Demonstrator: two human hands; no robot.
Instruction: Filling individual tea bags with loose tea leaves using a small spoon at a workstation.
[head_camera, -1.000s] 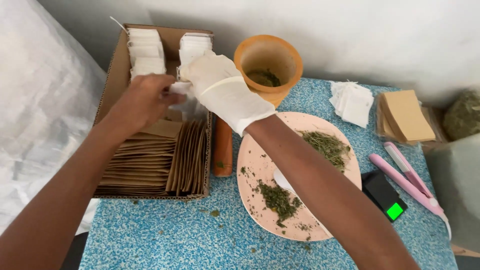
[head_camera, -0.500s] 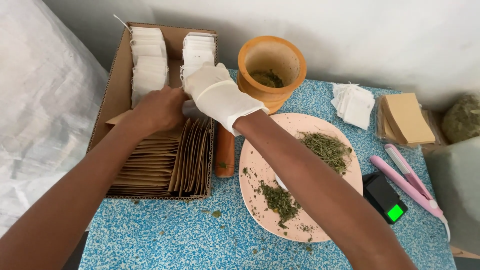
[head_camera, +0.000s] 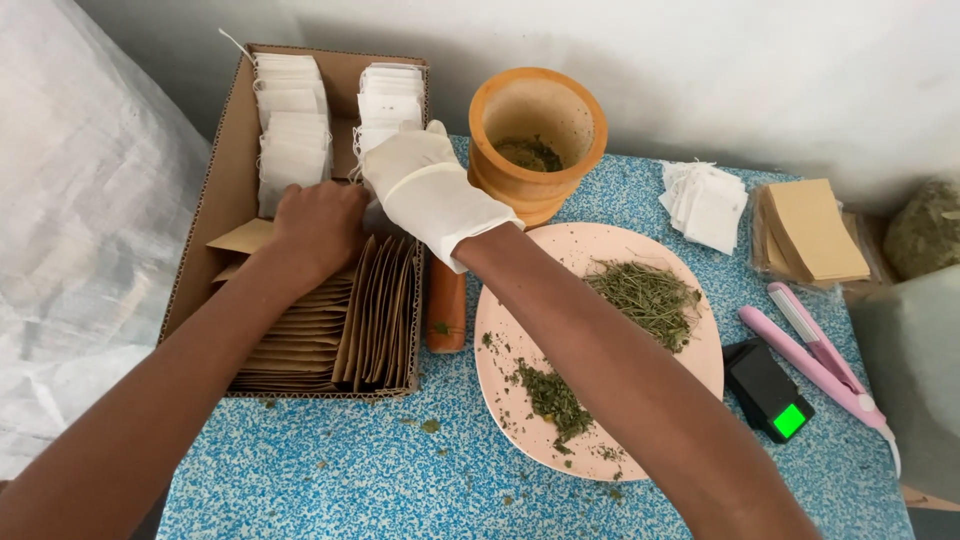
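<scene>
Both of my hands are inside a cardboard box (head_camera: 222, 150) at the table's left. My bare left hand (head_camera: 318, 225) is curled, knuckles up, over a row of brown paper envelopes (head_camera: 330, 325), pinching a small white filter bag (head_camera: 378, 215) at its fingertips. My right hand (head_camera: 420, 185), in a white glove, lies against the left one and over the same bag; its fingertips are hidden. Two rows of white filter bags (head_camera: 290, 120) stand at the far end of the box.
An orange wooden mortar (head_camera: 537, 125) with dried herb stands behind a pink plate (head_camera: 690, 370) holding herb piles, and an orange pestle (head_camera: 446, 305) lies beside the box. To the right are loose white bags (head_camera: 705, 205), brown envelopes (head_camera: 810, 232), a pink sealer (head_camera: 815, 355) and a small black scale (head_camera: 768, 390).
Both hands have dropped lower into the box, from beside the white bag rows toward the brown envelopes, bringing the small white bag down with them.
</scene>
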